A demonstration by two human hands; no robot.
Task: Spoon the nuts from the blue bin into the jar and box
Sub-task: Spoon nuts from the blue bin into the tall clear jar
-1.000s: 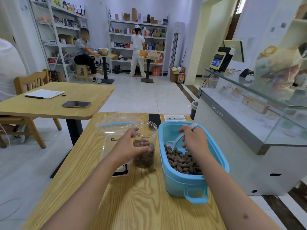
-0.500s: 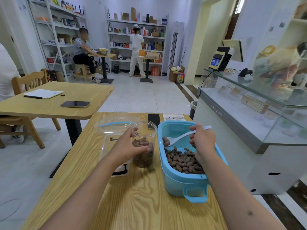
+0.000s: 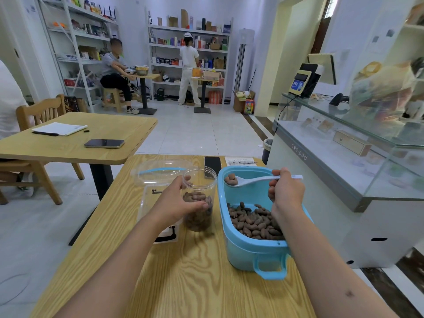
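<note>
White spoon (image 3: pixel 254 180) gripped in right hand (image 3: pixel 286 191), bowl holding three nuts above far end of blue bin (image 3: pixel 250 249). Left hand (image 3: pixel 176 205) wraps one clear jar (image 3: pixel 200 198), part-filled, just left of bin. One clear box (image 3: pixel 158 180) behind left hand. Bin near table (image 3: pixel 195 271) right edge; bare wood in front

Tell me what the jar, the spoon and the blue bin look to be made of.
Jar: clear, probably plastic, since the nuts inside show through its wall. Spoon: white, smooth, likely plastic or melamine. Blue bin: opaque light-blue moulded plastic with a soft sheen and a moulded handle.
</note>
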